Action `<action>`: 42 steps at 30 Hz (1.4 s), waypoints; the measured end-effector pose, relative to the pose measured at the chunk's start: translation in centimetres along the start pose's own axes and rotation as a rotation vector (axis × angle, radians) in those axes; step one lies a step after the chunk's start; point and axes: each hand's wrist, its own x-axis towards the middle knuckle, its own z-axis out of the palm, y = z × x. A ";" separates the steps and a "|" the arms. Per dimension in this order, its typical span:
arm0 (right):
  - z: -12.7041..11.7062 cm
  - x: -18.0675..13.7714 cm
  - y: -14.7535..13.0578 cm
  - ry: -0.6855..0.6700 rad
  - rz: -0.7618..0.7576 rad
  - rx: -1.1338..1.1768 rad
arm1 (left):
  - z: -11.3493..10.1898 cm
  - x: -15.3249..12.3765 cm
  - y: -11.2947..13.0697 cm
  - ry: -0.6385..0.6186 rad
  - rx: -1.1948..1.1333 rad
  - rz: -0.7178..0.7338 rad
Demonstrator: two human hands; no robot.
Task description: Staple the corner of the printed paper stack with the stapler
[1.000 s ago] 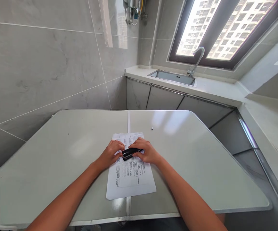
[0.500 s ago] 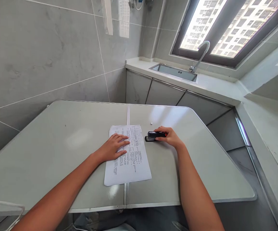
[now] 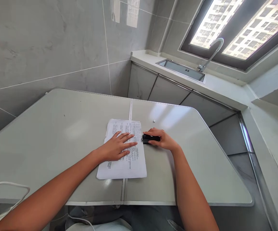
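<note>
A stack of printed white paper lies in the middle of a pale grey folding table. My left hand rests flat on the sheets with its fingers spread. Just right of the paper's edge, my right hand is closed round a small black stapler, whose front end points at the paper and sits at its right edge.
A tiny white scrap lies on the table beyond the stapler. Behind stands a counter with a steel sink and a curved tap under a window. A white cable loops at the table's near left edge.
Both hands held the stapler over the paper a second ago. My right hand carried it off to the right, then brought it back to the paper's edge; my left hand flattened on the sheets.
</note>
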 end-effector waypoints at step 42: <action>1.9 2.0 -3.3 -0.115 0.109 -0.401 | 0.7 0.2 0.7 -0.102 -0.058 0.026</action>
